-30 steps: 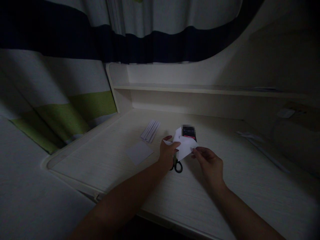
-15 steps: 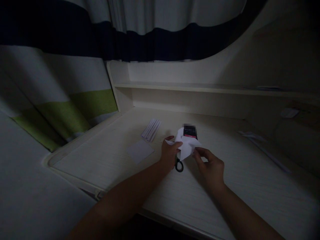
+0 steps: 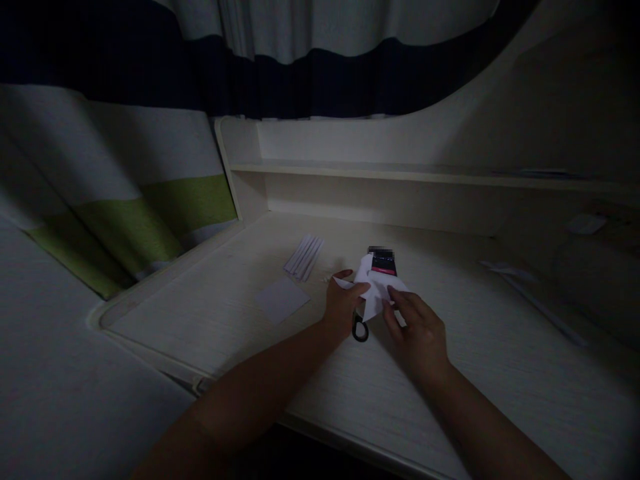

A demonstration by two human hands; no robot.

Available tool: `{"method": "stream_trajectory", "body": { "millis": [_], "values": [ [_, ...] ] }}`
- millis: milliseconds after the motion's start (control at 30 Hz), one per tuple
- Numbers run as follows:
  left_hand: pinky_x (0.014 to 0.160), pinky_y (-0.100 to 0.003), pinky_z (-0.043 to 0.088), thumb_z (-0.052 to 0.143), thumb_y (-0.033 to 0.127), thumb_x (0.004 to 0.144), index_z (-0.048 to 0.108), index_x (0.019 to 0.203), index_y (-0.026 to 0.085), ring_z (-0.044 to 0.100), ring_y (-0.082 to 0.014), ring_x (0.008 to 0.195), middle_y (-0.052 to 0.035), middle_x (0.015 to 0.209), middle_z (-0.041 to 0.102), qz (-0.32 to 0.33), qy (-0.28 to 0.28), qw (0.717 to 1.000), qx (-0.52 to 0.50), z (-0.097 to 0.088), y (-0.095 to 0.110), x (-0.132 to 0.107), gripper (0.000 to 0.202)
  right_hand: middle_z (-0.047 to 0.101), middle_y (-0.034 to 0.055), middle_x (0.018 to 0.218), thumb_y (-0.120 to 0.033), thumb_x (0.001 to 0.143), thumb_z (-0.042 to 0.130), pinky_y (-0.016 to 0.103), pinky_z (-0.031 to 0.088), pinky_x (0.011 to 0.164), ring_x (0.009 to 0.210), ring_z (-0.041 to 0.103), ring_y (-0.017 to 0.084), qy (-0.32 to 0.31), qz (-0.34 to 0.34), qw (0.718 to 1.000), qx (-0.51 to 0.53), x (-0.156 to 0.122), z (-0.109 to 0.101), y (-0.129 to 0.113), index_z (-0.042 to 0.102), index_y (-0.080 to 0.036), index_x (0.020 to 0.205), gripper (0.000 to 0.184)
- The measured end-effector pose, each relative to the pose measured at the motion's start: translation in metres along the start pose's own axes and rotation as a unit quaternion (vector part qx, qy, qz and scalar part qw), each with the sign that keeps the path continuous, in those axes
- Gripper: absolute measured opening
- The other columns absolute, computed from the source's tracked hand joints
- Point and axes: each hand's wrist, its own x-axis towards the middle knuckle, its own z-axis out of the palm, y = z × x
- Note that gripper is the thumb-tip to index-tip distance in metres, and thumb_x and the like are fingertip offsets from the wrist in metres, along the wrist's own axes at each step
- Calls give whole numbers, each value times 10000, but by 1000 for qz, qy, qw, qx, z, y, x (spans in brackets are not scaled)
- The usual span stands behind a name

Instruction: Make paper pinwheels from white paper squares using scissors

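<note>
A white sheet of paper [image 3: 374, 288] is held just above the pale wooden desk [image 3: 310, 373], bent into a fold. My left hand [image 3: 341, 305] pinches its left edge between thumb and fingers. My right hand [image 3: 416, 328] is closed on the paper's right lower corner, fingers pressing over it. Black-handled scissors [image 3: 359, 330] lie on the desk under the paper, between my two hands. A small dark box with a pink stripe [image 3: 383, 261] stands right behind the paper.
A small white paper square [image 3: 282, 299] lies left of my hands, and a stack of narrow paper strips [image 3: 304, 257] sits behind it. A low shelf [image 3: 400, 175] runs along the desk's back. A striped curtain [image 3: 125, 193] hangs at left. The room is dim.
My right hand has moved left and up along the paper, closing the gap to my left hand and folding the sheet over. The left hand has kept its pinch.
</note>
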Motion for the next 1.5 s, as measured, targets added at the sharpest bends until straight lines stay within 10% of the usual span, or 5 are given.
{"method": "stream_trajectory", "body": {
  "millis": [267,633,1067,1500],
  "values": [
    [588,-254,449,672,122,515,431,1001,168,590,-136,643,-21,741,588,-7,-24,1000,3,0,-1,-1,545,608,106,951,-168,817,458,317,500,722,831,582,177,-3,-42,998,57,-1,-3,0,547,-159,1124,320],
    [520,-226,424,664,119,521,427,974,176,572,-125,600,-11,712,576,5,-56,998,30,2,3,-6,514,643,64,796,-236,825,478,225,432,490,573,584,122,0,-79,990,-120,3,-14,-2,595,-151,1079,293],
    [552,-247,441,656,129,521,444,955,161,583,-136,619,-22,722,585,-1,-64,998,10,1,-2,-1,484,628,97,878,-174,825,464,253,500,661,761,605,155,19,-73,997,-18,3,-11,-5,557,-134,1095,288],
    [512,-223,415,632,108,511,440,959,174,549,-111,546,12,650,561,19,-52,996,69,3,1,-6,492,610,51,745,-244,812,482,223,383,466,507,494,97,5,-124,973,-196,5,-15,-8,630,-159,1003,256]
  ]
}}
